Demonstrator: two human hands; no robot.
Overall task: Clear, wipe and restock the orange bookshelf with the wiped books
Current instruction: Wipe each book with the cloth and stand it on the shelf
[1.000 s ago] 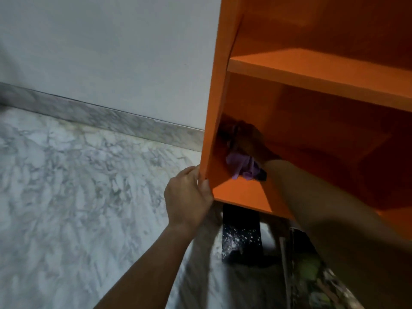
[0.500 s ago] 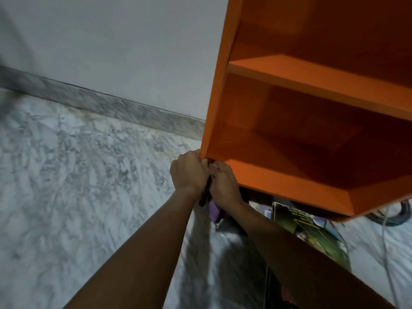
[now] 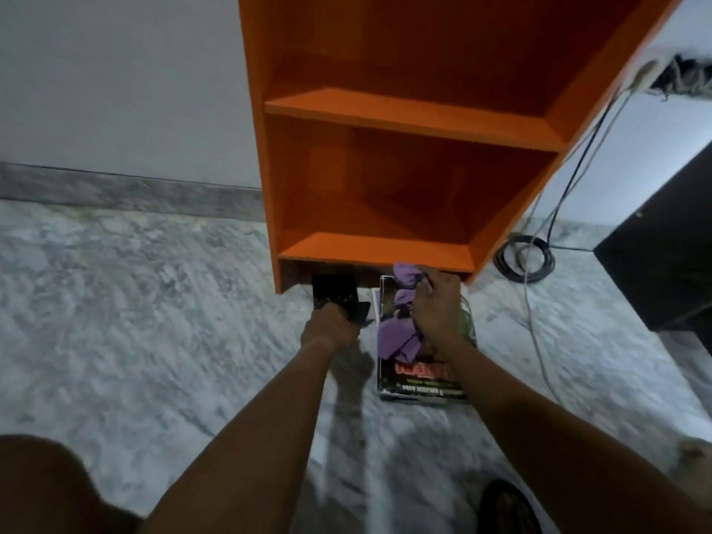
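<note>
Two hands work at the foot of the orange bookshelf [image 3: 404, 121], whose shelves stand bare at twelve o'clock from the person. Left hand [image 3: 329, 325], fingers curled tight, grips the lower edge of a black book [image 3: 333, 292] set against the shelf's base, at eleven o'clock. Right hand [image 3: 437, 310], at one o'clock, bunches a purple cloth [image 3: 398, 341] in closed fingers; the cloth trails onto a glossy book [image 3: 420, 379] lying flat on the marble floor [image 3: 135, 302]. Step in hand, as it appears: wiping the books before restocking. Best done by lifting the black book clear of the base, steadying it by one edge, and drawing the cloth along cover and spine in full strokes. Cables [image 3: 526, 260] coil at three o'clock, well apart from both hands
</note>
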